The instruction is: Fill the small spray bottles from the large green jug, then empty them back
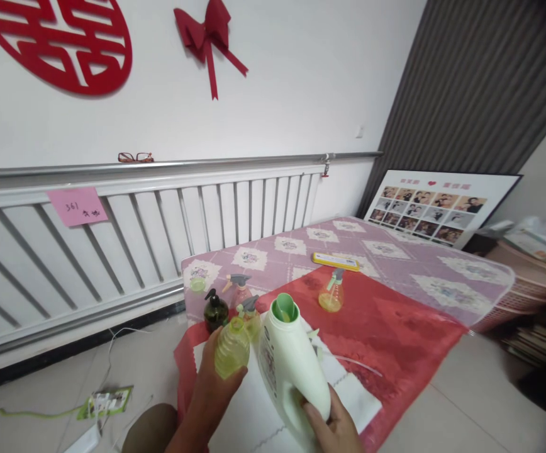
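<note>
My left hand (214, 384) is wrapped round a yellow-green see-through spray bottle (233, 349) whose neck is open, with no spray head on it. In my right hand (332, 421) is a pale green detergent jug (296, 358), gripped by its handle. The jug tilts a little to the left, and its uncapped green spout (285, 308) points up, close to the bottle's right side but apart from it. Behind the bottle stand a dark pump bottle (216, 313), a pink spray bottle (239, 292) and another yellowish spray bottle (253, 324).
A spray bottle with yellow liquid (331, 297) stands on the red cloth (377, 314). Beyond it lies a yellow flat case (336, 261). A green cap (198, 285) sits at the table's left corner. White cloth (355, 396) lies under my hands; a radiator (160, 233) runs behind.
</note>
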Demonstrator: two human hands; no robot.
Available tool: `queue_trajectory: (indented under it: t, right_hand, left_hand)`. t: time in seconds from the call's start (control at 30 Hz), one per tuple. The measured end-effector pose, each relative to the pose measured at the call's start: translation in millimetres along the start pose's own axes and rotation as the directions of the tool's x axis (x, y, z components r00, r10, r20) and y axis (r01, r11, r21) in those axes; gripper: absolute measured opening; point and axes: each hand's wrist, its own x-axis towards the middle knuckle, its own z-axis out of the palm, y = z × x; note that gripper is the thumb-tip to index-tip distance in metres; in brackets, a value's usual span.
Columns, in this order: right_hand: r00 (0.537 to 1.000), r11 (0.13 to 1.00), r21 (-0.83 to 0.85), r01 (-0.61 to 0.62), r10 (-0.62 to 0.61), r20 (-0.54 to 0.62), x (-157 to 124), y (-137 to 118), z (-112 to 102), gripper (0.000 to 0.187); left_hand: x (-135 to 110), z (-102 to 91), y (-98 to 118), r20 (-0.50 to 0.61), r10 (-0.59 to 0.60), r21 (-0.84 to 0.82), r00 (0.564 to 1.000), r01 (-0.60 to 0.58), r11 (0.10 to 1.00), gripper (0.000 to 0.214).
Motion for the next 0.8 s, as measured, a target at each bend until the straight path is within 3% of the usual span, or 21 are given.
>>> queue_trajectory:
  t: [0.17,0.43,0.57,0.8]
  right_hand:
    - [1.0,0.995,-0.095,0.001,0.002,0.028,9,3,1,0.041]
    - [0.993,0.985,-0.133,0.112,-0.106,0.053,10,17,0,0.036]
    - [0.982,0.972,-0.157,0.178,-0.166,0.086,12,24,-1,0.033]
    - [0.971,0.965,-0.132,0.228,-0.217,0.098,13,28,-2,0.019]
  left_hand:
    - [20,-17.1,36,0.057,0.217,0.123,0.975,-0.222,0.967,0.074]
    - [52,-26.4,80,0.253,0.447,0.28,0.858,-0.507,0.815,0.078]
    - [65,-25.9,95,0.326,0.505,0.353,0.8,-0.598,0.72,0.077]
    - [76,-23.6,120,0.415,0.514,0.456,0.751,-0.661,0.596,0.064]
